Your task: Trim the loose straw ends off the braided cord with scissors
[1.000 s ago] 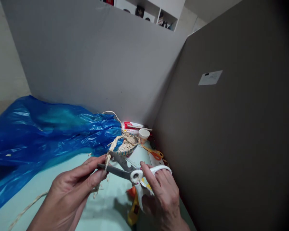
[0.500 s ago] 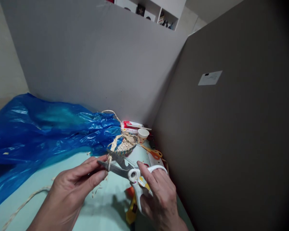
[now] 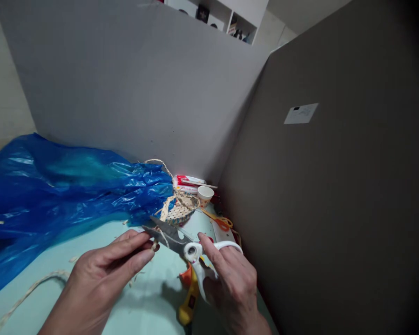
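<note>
Two bare hands are working over a pale green surface point(image 3: 136, 311), at what appears to be the step of trimming a pale cord. The left hand point(image 3: 106, 267) is pinching a cord end point(image 3: 155, 244) between thumb and fingers, just beside the blades. The right hand point(image 3: 232, 274) is gripping the white scissors point(image 3: 192, 251) by the handles, and the blades are standing slightly apart close to the left fingertips. Whether the cord end is still joining the pale strip point(image 3: 165, 208) above the blades is not showing clearly. A further cut would be calling for a steady pinch, with fingertips kept clear of the blades.

Counted by kind, two pairs of scissors are showing: the white one in use and one orange pair point(image 3: 224, 223) lying beyond it. One basket point(image 3: 179, 212) is resting near one paper cup point(image 3: 206, 193). One blue plastic sheet point(image 3: 73, 181) is spreading across the left. One yellow tool point(image 3: 188, 304) is lying below the white scissors, and one length of braided cord point(image 3: 31, 288) is curving along the left. Several scraps are lying about, too small for counting.
</note>
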### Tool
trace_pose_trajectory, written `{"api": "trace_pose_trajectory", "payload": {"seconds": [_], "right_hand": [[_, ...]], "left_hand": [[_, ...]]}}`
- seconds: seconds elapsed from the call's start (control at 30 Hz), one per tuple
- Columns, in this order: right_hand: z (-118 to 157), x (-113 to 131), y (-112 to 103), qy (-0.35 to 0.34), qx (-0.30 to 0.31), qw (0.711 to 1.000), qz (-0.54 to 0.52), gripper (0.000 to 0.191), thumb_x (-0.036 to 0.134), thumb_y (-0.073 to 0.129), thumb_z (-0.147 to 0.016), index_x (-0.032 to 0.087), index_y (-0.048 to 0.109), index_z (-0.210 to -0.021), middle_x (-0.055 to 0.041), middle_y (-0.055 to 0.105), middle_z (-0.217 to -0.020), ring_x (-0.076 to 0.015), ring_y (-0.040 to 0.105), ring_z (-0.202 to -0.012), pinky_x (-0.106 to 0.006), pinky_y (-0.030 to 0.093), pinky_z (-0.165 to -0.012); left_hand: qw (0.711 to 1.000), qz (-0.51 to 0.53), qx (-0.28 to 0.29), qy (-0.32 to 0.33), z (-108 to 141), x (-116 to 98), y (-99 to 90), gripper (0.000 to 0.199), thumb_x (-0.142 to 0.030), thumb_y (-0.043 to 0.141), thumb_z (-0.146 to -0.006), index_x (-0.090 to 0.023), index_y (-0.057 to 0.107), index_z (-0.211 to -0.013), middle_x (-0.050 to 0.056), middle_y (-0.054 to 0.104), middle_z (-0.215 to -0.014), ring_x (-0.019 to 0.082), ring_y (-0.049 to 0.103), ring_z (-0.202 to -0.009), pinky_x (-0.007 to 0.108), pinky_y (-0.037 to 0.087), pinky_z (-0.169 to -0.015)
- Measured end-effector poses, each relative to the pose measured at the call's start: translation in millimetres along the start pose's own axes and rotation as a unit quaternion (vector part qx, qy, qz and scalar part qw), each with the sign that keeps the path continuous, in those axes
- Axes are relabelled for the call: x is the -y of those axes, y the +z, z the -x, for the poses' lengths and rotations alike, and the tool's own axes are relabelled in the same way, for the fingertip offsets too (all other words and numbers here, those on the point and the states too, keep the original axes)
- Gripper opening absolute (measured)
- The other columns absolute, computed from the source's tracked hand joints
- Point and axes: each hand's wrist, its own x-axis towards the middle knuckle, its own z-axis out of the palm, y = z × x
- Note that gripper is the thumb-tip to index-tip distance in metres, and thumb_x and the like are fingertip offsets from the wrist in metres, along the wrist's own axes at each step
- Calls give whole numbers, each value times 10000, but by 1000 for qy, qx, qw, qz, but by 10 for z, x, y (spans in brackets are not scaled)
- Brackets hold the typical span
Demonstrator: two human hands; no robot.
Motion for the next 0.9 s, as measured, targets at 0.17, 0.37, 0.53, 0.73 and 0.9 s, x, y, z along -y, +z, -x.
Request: {"api": "trace_pose_trajectory", "payload": {"seconds": [0.17,0.37,0.53,0.73,0.9], "right_hand": [[30,-38,-10,6,1,1000,-19,499,14,432,-847,119,641,-1287,2,644,-690,-153,581,-585,-284,426,-578],[161,-68,100,119,48,984,-123,658,-14,434,-709,154,669,-1299,-11,711,-735,-149,654,-582,-228,498,-557],[112,-44,113,225,52,946,-229,486,36,552,-801,166,684,-1250,-61,783,-976,-163,749,-755,-187,563,-644],[107,-61,75,125,54,978,-159,591,73,598,-793,227,602,-1364,-45,710,-848,-205,640,-705,-293,538,-628],[152,-122,59,84,87,987,-107,682,76,553,-791,241,518,-1451,-38,613,-801,-228,582,-711,-338,494,-630]], "left_hand": [[997,38,54,-39,-30,68,-15,322,-430,899,-491,-393,870,-809,-63,844,-1123,296,600,-1348,332,420,-1171],[992,80,67,-66,-16,79,-20,345,-389,920,-524,-346,877,-864,-32,842,-1142,305,645,-1302,164,618,-803],[986,115,99,-63,-62,71,-67,339,-311,924,-564,-348,873,-897,-15,838,-1152,353,625,-1324,214,662,-713],[985,121,104,-73,-70,97,-85,359,-314,911,-614,-360,861,-967,-10,815,-1219,353,584,-1368,284,665,-804],[989,95,94,-60,-53,73,-46,357,-400,918,-575,-376,865,-927,-31,838,-1149,308,614,-1339,328,556,-1038]]}}
